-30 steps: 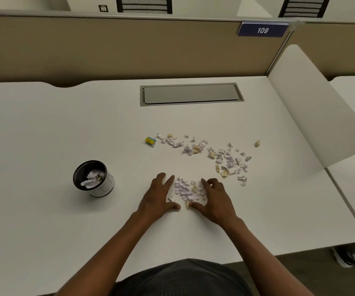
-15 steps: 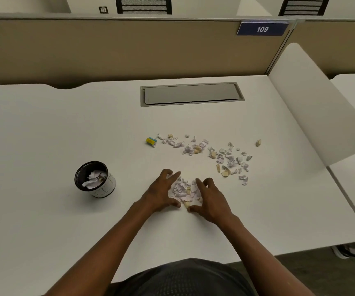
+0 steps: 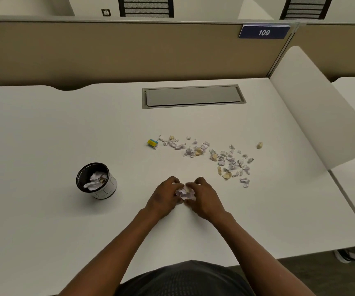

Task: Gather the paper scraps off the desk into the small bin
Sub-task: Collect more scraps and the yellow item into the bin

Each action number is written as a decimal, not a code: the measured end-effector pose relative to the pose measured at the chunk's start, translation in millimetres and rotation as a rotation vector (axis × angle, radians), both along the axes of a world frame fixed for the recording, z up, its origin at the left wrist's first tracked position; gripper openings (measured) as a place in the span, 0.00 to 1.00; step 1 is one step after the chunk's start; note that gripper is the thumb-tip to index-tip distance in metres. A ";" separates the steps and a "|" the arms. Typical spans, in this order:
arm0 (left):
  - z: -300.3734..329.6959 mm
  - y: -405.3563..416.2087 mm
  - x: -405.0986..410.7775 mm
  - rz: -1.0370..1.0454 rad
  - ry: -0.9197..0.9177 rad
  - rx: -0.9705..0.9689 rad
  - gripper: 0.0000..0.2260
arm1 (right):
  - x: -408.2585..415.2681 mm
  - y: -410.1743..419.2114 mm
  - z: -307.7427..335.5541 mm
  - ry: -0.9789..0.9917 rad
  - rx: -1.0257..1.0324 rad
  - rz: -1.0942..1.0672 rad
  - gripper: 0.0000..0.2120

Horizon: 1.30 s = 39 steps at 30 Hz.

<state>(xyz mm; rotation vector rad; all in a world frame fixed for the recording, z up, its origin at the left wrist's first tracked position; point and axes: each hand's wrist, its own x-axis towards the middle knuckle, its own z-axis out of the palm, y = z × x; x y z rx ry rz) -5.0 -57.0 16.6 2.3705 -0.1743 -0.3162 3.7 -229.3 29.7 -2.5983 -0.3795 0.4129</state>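
Observation:
A small pile of pale paper scraps (image 3: 184,193) is cupped between my left hand (image 3: 164,197) and my right hand (image 3: 204,197) on the white desk (image 3: 44,129), near its front. Both hands press in on the pile from either side with fingers curled around it. Several more scraps (image 3: 225,159) lie scattered farther back and to the right. One lone scrap (image 3: 259,145) lies apart at the right. The small bin (image 3: 96,180), black inside with a white wall, stands to the left of my hands and holds crumpled paper.
A yellow and blue eraser-like object (image 3: 152,142) lies at the left end of the scattered scraps. A grey cable hatch (image 3: 193,96) sits flush in the desk at the back. A white side panel (image 3: 321,107) rises at the right, a beige partition behind.
My two hands have slid toward each other, sweeping the spread scraps between them into a tight heap. Fingers went from flat and apart to curled around the heap.

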 end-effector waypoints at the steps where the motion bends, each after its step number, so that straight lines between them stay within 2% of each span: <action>1: 0.4 -0.8 -2.0 0.008 -0.013 -0.024 0.15 | 0.0 1.9 -0.2 -0.007 0.020 -0.010 0.17; 4: 1.1 -1.6 -8.6 0.057 -0.040 -0.104 0.08 | -1.9 5.8 -2.0 -0.012 0.103 -0.044 0.10; 8: 3.6 -0.9 -15.3 0.123 -0.067 -0.167 0.07 | -2.4 8.3 -3.2 -0.021 0.183 -0.073 0.07; 13: 7.2 0.8 -24.8 0.213 -0.081 -0.194 0.11 | 1.2 11.9 0.3 0.061 0.226 -0.126 0.11; 19: 13.9 17.3 -30.8 0.353 -0.084 -0.255 0.08 | 7.5 20.1 12.0 0.223 0.364 -0.158 0.10; 31: 74.5 82.0 -38.6 0.524 -0.304 -0.291 0.10 | 31.9 94.0 71.7 0.157 0.495 0.061 0.10; 39: 98.8 144.0 -54.5 0.687 -0.375 -0.170 0.07 | 36.0 169.7 101.0 0.144 0.511 0.221 0.11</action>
